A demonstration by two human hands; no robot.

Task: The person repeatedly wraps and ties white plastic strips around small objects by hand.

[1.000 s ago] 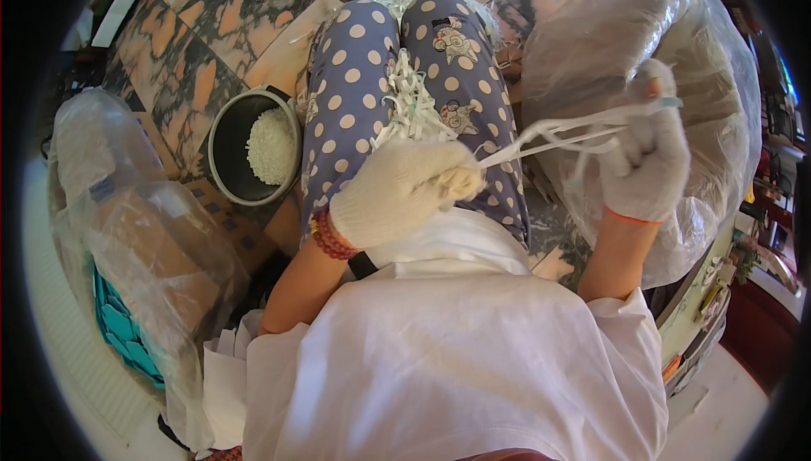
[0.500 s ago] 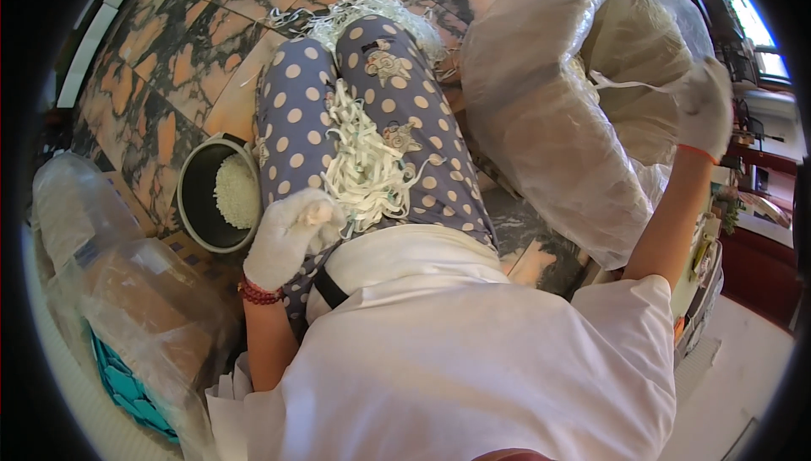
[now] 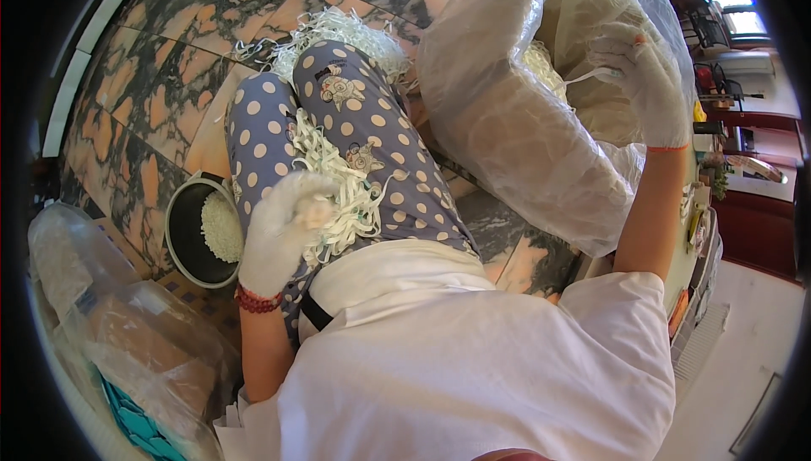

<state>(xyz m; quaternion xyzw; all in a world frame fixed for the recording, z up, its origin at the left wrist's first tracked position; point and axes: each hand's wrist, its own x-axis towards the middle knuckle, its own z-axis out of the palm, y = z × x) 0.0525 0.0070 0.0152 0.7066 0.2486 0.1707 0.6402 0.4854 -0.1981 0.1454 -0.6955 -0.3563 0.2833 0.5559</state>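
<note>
One heap of strips (image 3: 359,199) on the lap (image 3: 414,195), long axis eleven-to-five, lies at two o'clock from the nearer left hand (image 3: 283,226), half-curled, hold unclear; right hand (image 3: 652,85) over the bag (image 3: 494,98), fingers extended, a lone strip (image 3: 585,77) by them, grip can't be told.

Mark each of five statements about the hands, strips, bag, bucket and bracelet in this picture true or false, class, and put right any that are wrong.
1. The left hand and the right hand are both gloved in white. True.
2. The bucket is empty. False: it holds white bits.
3. White strips lie on the lap. True.
4. The red bracelet is on the person's right side. False: it is on the left.
5. The large plastic bag is to the right of the bucket. True.
</note>
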